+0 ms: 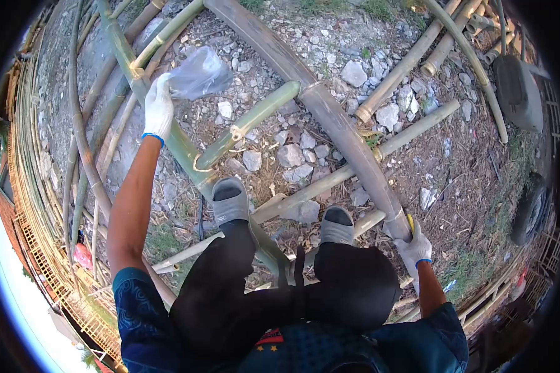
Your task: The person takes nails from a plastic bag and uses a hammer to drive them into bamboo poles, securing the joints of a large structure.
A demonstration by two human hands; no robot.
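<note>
My left hand (158, 110), in a white knit glove with a blue cuff, is closed on the edge of a clear plastic bag (202, 73). The bag hangs out to the right, above the green bamboo pole (183, 146). At lower right my right hand (417, 245), gloved the same way, is beside the thick grey-brown bamboo pole (348, 133). A small yellow object (410, 222) shows at its fingers; its kind is too little visible to name. A short green bamboo crosspiece (255, 121) joins the two poles.
My sandalled feet (230, 202) stand among the poles, near a thinner bamboo pole (317, 189) running crosswise. White rocks (354, 73) and rubble cover the ground. More bamboo poles (84, 124) lie at left. A dark tire (529, 208) is at far right.
</note>
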